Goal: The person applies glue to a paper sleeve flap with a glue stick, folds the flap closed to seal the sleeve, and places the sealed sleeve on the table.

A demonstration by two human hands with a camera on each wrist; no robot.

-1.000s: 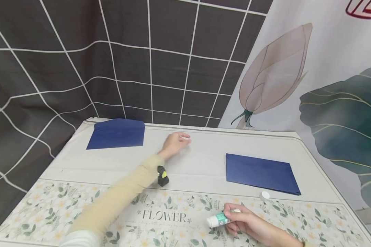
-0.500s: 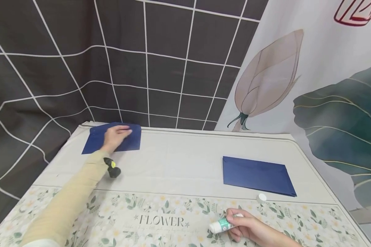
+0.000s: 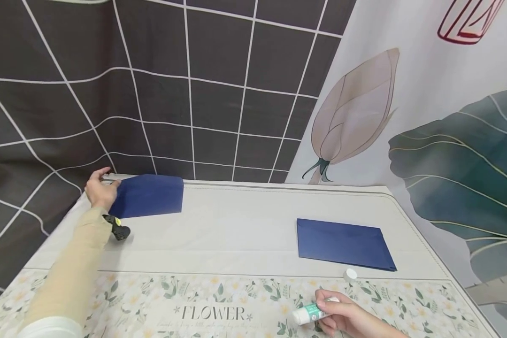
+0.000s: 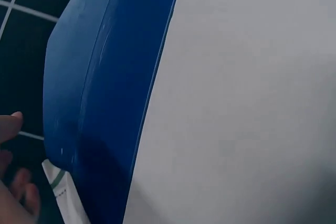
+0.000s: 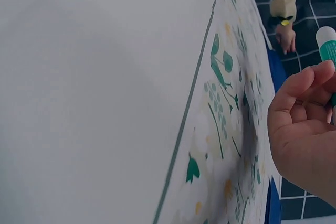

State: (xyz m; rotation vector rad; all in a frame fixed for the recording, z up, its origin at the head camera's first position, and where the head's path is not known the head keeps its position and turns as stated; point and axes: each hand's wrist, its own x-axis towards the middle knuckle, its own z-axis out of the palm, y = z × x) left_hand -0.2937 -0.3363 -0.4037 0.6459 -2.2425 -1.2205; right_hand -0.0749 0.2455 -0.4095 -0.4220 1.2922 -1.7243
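At the back left lies a blue envelope (image 3: 154, 195) with its flap spread toward the dark curtain. My left hand (image 3: 101, 190) is at the envelope's left end, fingers loosely bent. In the left wrist view that hand (image 4: 16, 187) shows a gap between it and the envelope (image 4: 105, 93). My right hand (image 3: 342, 312) grips a green-and-white glue stick (image 3: 308, 313) over the floral part of the tablecloth, white end pointing left. In the right wrist view the glue stick (image 5: 326, 43) rises above curled fingers.
A small stack of blue envelopes (image 3: 344, 244) lies at the right of the table. Just in front of it sits a white cap (image 3: 350, 274). Behind the table hang a dark grid-patterned curtain (image 3: 215, 108) and a floral-printed sheet (image 3: 422, 155).
My left hand has swept left across the table, over the blue envelope, to its left end. My right hand keeps hold of the glue stick in nearly the same place.
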